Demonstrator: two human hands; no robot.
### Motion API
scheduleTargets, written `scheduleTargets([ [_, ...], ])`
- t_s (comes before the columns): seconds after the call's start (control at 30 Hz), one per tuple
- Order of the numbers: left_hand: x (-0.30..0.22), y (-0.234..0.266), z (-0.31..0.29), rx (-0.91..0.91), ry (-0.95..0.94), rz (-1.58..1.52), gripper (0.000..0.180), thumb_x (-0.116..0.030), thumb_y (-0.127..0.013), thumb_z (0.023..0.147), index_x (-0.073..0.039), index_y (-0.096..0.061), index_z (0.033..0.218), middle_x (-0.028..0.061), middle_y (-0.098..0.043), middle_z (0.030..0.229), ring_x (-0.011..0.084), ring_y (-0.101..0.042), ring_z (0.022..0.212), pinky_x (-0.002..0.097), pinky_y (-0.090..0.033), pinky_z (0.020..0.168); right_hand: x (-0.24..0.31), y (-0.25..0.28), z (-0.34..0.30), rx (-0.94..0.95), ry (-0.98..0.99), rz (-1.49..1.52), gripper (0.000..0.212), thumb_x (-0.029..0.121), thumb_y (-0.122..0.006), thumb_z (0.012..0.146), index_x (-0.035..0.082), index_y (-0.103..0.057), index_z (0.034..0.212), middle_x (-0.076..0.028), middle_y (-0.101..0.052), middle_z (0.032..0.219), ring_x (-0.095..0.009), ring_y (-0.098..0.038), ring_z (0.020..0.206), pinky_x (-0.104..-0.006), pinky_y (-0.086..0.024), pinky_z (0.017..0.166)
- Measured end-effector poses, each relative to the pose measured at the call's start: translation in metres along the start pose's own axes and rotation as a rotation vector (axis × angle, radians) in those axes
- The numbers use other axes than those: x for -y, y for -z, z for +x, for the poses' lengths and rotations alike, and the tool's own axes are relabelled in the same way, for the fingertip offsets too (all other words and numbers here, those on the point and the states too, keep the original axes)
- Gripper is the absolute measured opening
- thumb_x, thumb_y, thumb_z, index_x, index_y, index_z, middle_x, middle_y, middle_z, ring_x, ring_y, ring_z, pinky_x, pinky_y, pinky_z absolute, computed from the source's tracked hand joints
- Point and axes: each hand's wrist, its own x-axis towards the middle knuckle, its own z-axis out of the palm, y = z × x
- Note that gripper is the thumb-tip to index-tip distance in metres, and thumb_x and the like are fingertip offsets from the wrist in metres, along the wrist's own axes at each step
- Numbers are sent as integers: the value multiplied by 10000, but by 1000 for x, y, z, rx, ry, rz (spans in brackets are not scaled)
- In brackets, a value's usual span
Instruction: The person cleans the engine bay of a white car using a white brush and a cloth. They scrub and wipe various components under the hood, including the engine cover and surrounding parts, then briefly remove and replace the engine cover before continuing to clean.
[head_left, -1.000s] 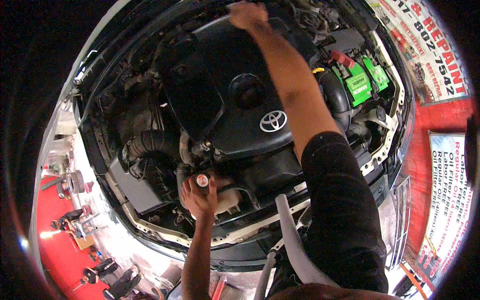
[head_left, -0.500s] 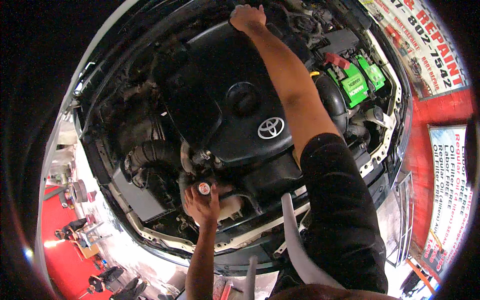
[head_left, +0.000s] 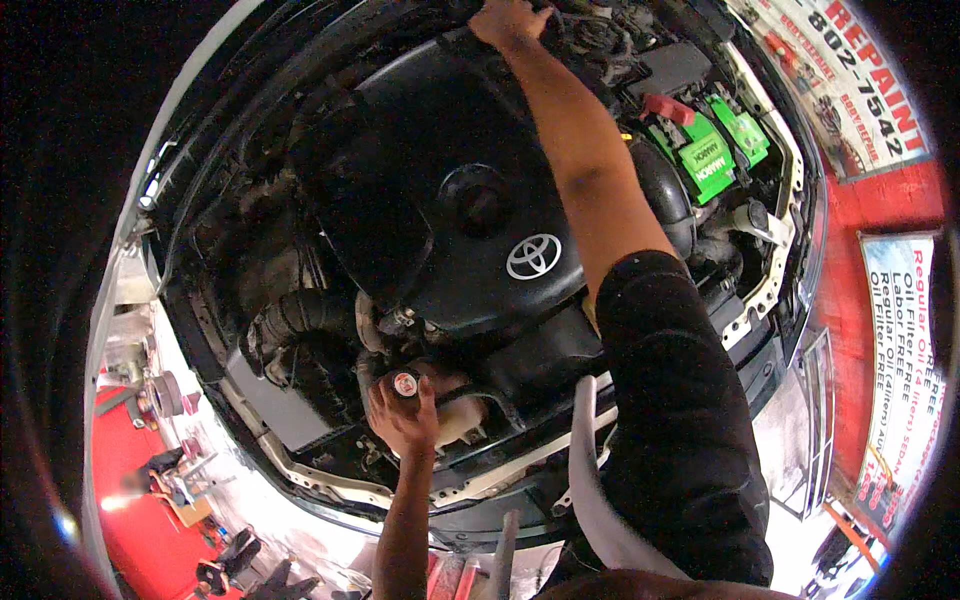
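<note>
My left hand (head_left: 403, 418) is closed around a dark round cap with a white and red label (head_left: 404, 385), near the front of an open engine bay. Beside that hand is a pale plastic reservoir (head_left: 462, 415). My right arm stretches across the black engine cover (head_left: 400, 130), which carries a silver oval emblem. At the cover's far edge my right hand (head_left: 508, 22) is curled, one finger standing apart; most fingertips, and anything they grip, are hidden in the dark.
Right of my arm sits a green battery (head_left: 706, 160) with a red terminal cover (head_left: 668, 108). A thick black intake hose (head_left: 665, 195) runs beside it. A grey box (head_left: 285, 400) lies left of my left hand. People (head_left: 240, 565) are on the floor area at lower left.
My view has shifted slightly, so the engine bay sits a little differently in the picture. My left hand stays on the cap, and my right hand remains at the cover's far edge.
</note>
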Motion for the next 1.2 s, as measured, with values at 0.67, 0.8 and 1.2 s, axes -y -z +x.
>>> scheduleTargets([
  [0.67,24,-15,-6,71,56,4,707,-491,-742,904,48,-602,1339,276,-584,1415,459,-626,1214,506,-536,979,13,-69,-115,-309,716,-148,425,333,-467,1064,302,-528,1484,-102,-514,1520,-319,-466,1457,-541,-292,1246],
  [0.8,-10,-3,15,244,79,76,698,-491,-735,918,42,-604,1349,279,-594,1406,454,-626,1220,491,-539,984,0,-79,-24,-335,547,-117,442,342,-484,1029,285,-539,1464,-93,-523,1519,-311,-484,1438,-556,-296,1234],
  [1.2,0,4,-5,90,42,52,708,-551,-705,915,58,-625,1267,269,-635,1294,461,-646,1143,527,-539,927,-71,-50,-206,-344,921,-91,411,272,-507,1033,215,-572,1434,-119,-581,1449,-329,-537,1368,-482,-373,1206],
])
